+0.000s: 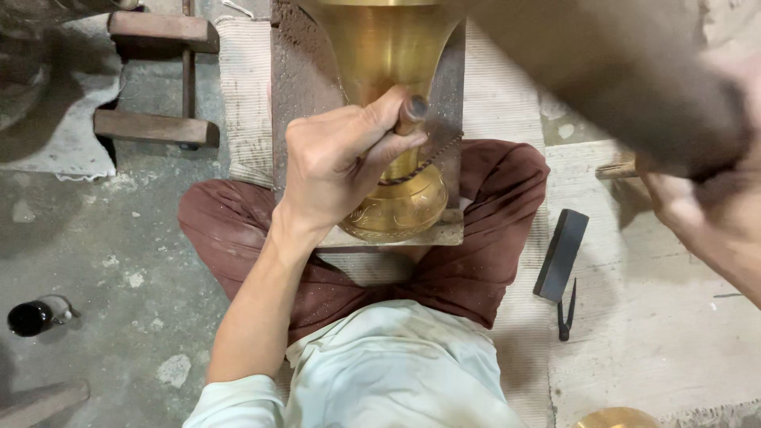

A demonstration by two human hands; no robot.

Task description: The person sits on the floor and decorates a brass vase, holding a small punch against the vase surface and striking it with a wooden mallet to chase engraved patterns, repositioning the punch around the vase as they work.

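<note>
You sit cross-legged on a grey concrete floor (103, 230), with pale woven mats (650, 317) under you and to your right. Your dark red trousers (491, 206) spread wide across the middle, and your light shirt (396, 364) fills the bottom.

A big blurry brown shape, the mallet (618, 71), crosses the top right, very close to the camera. Your right hand (697, 198) is under it, at the right edge. It is blurred too, so you cannot tell how its fingers sit, though it seems to grip a wooden handle (614, 169).

A rusty metal tray (297, 87) lies in front of you, its near end between your knees. The shiny brass vase (388, 55) lies in the tray, with its wide part far from you and its round, carved end (396, 210) near you.

Your left hand (333, 162) rests on the narrow part of the vase. Its fingers (388, 147) are curled tight and pressed together around a small punch (412, 111). The thumb pinches the punch from the side. Only the dark top of the punch shows above your fingers, and its tip is hidden against the brass.

A wooden frame (158, 79) lies on the floor at the top left. A flat dark block (561, 254) lies on the mat by your right knee, with a small black pointed tool (566, 315) just below it. A small dark bottle (36, 315) lies at the far left. A bit of another brass piece (618, 418) peeks in at the bottom right.
</note>
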